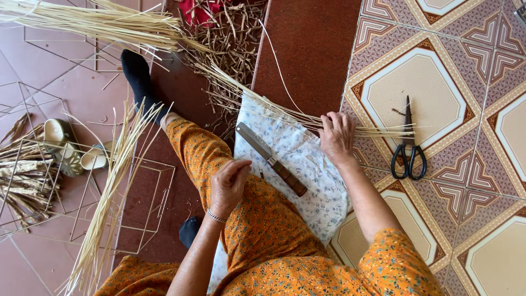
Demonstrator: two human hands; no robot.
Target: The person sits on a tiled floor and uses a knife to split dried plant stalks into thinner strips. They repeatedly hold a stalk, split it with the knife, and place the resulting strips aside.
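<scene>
I take the white floral cloth (307, 164) as my landmark, soft and creased, spread over my lap and the floor. My right hand (337, 134) rests at its upper right edge, fingers curled down and pressing on a bundle of thin, pale, stiff reed strips (307, 118) that fans across the cloth's top corner onto the patterned tile. My left hand (229, 183) hovers at the cloth's left edge over my orange flowered knee, fingers pinched close; whether they hold a strip I cannot tell. On the cloth lies a knife (271, 159), flat grey blade and ribbed brown wooden handle, set diagonally. Right of the cloth, black-handled scissors (409, 145) lie shut on the tile. Far left of it stand thin wire frames (159, 203).
</scene>
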